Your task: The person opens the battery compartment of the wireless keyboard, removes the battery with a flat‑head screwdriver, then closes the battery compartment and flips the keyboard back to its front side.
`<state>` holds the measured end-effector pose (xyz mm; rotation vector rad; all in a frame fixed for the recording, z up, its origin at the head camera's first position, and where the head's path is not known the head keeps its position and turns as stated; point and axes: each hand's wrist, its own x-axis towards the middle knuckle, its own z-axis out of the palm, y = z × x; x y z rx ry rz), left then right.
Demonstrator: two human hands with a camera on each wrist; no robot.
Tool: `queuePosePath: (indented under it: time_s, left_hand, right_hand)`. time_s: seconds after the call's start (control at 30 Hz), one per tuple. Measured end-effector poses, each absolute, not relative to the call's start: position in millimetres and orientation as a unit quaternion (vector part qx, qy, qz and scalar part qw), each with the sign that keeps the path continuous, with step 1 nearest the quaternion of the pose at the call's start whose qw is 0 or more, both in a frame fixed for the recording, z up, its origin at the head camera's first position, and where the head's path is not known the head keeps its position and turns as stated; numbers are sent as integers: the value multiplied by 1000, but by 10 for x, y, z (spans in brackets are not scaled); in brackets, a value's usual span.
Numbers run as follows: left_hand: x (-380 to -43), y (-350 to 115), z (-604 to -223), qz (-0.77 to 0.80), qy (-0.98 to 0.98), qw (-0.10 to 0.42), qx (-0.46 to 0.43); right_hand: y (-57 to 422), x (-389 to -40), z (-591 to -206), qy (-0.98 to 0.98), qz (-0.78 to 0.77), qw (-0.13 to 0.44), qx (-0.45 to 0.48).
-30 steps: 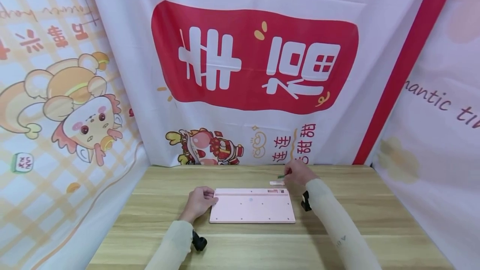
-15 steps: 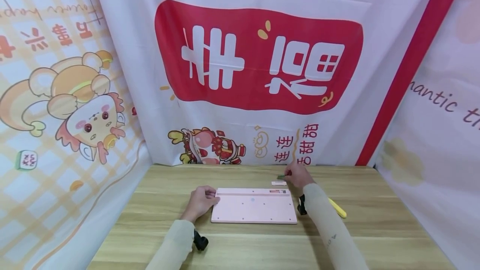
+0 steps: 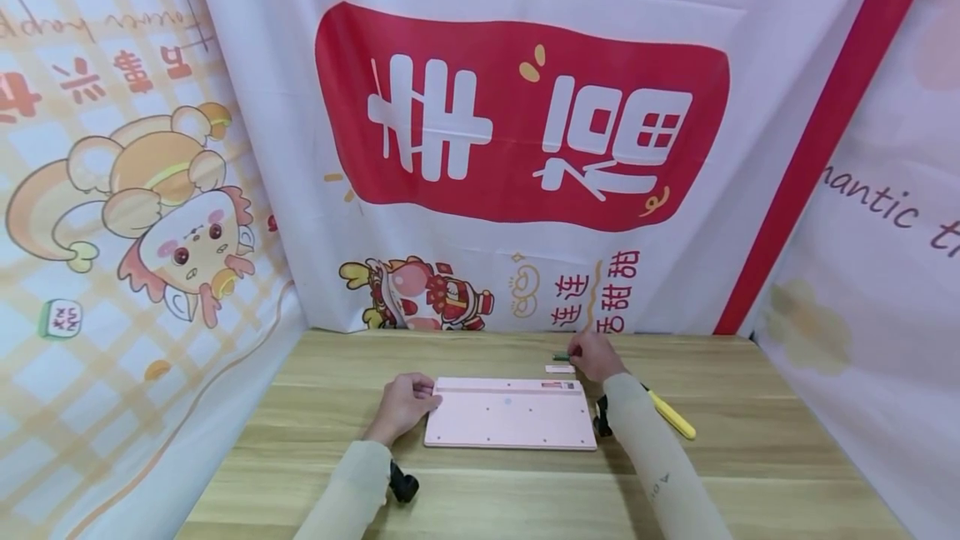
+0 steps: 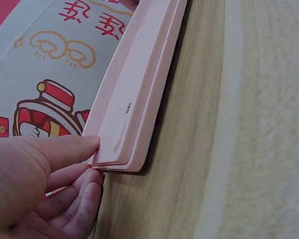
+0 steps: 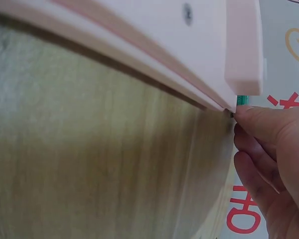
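A pink keyboard (image 3: 510, 419) lies underside up on the wooden table, with small screws dotted over its back. My left hand (image 3: 403, 407) pinches its back left corner, thumb on top and fingers curled at the edge, as the left wrist view shows. Beyond the keyboard's back right corner, my right hand (image 3: 596, 357) pinches one end of a small green battery (image 3: 561, 357). The battery's other end sticks out to the left of the fingertips. In front of it lies a small pale pink cover (image 3: 559, 369).
A yellow-handled tool (image 3: 672, 417) lies on the table (image 3: 315, 473) right of the keyboard, partly behind the right forearm. Printed cloth hangs at the back (image 3: 517, 123), close behind the right hand, and along both sides.
The right forearm has shifted slightly left, uncovering the yellow-handled tool. Slightly more of the green battery shows beside the right fingertips. The left hand keeps its place on the keyboard.
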<state>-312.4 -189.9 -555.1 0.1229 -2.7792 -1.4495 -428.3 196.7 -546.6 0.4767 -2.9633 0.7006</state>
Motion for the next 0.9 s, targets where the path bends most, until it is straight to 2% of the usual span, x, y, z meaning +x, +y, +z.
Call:
queuePosePath:
  time_s: [0.47, 0.67, 0.9]
  left_hand:
    - [-3118, -1919, -5525, -460, -887, 14, 37]
    - [-3122, -1894, -5539, -459, -887, 9, 39]
    - [-3154, -1905, -5584, -460, -886, 3, 47]
  right_hand:
    - [2076, -4120, -5221, -950, 236, 38, 203]
    - [2085, -4045, -5267, -938, 204, 46, 276]
    - [2003, -4059, -5375, -938, 199, 32, 280]
